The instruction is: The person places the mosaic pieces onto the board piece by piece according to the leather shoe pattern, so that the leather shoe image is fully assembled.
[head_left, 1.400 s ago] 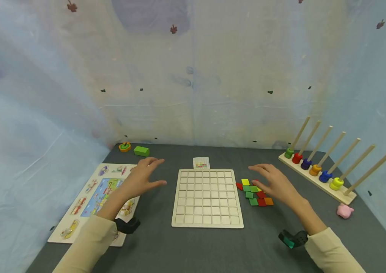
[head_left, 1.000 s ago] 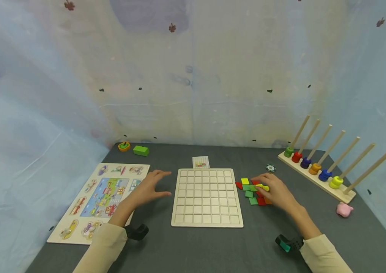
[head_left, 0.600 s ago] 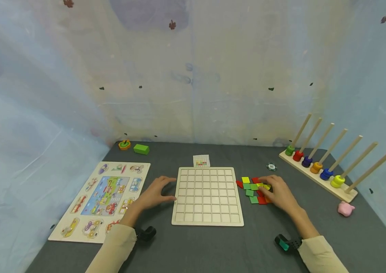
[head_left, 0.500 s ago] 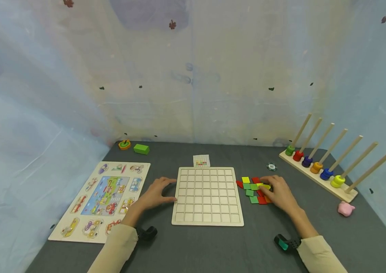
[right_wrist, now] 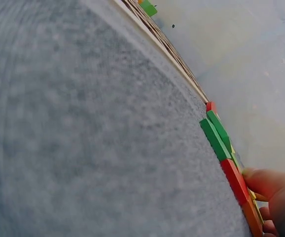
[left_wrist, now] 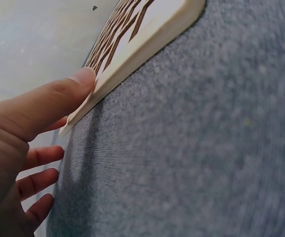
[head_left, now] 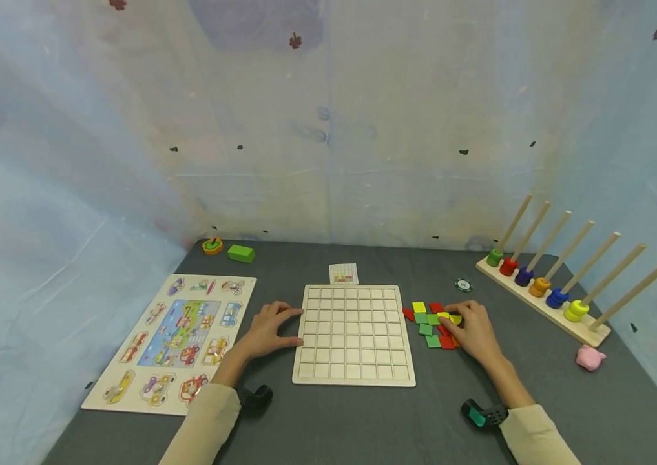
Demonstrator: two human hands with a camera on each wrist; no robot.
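My left hand (head_left: 267, 330) lies on the grey counter (head_left: 351, 420) with its fingers (left_wrist: 44, 106) spread and relaxed, thumb tip and fingertips touching the left edge of the wooden grid board (head_left: 354, 334). My right hand (head_left: 473, 329) rests on the pile of coloured square tiles (head_left: 429, 323) just right of that board, fingers curled around a yellow tile (head_left: 450, 318). Left of the board lies a picture puzzle (head_left: 174, 339); a small pattern card (head_left: 343, 274) sits just behind it, and the peg rack (head_left: 549, 294) stands well to its right.

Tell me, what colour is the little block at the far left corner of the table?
Green; the block shows best in the head view.
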